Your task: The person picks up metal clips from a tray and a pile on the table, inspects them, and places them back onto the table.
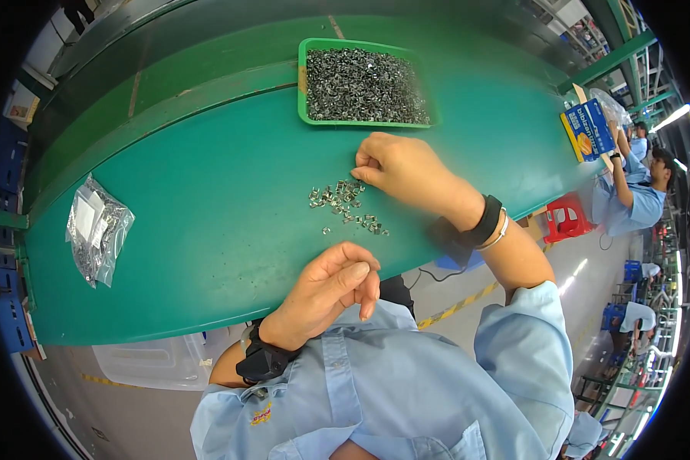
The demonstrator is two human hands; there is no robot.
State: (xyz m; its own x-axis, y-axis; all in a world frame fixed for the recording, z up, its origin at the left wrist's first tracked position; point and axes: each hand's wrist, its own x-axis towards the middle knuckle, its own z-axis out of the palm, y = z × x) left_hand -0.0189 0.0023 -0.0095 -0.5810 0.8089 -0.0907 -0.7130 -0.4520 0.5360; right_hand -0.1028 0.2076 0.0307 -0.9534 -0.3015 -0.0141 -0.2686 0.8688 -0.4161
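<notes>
A loose pile of small shiny metal clips (343, 196) lies on the green tabletop (230, 207). My right hand (397, 167) is just beyond its right side, thumb and fingertips pinched together near the pile's far edge. Whatever those fingertips hold, if anything, is too small to make out. My left hand (331, 287) hovers at the table's near edge, fingers curled inward and thumb laid against them; its palm side is hidden. Beyond my right hand stands a green plastic tray (302, 84) heaped with many similar metal pieces (364, 86).
A clear plastic bag (98, 230) with metal pieces and a white slip lies at the left. At the far right are a blue and yellow box (588, 130) and a co-worker (635, 192). Below the table sit a red stool (567, 218) and a clear bin (157, 360).
</notes>
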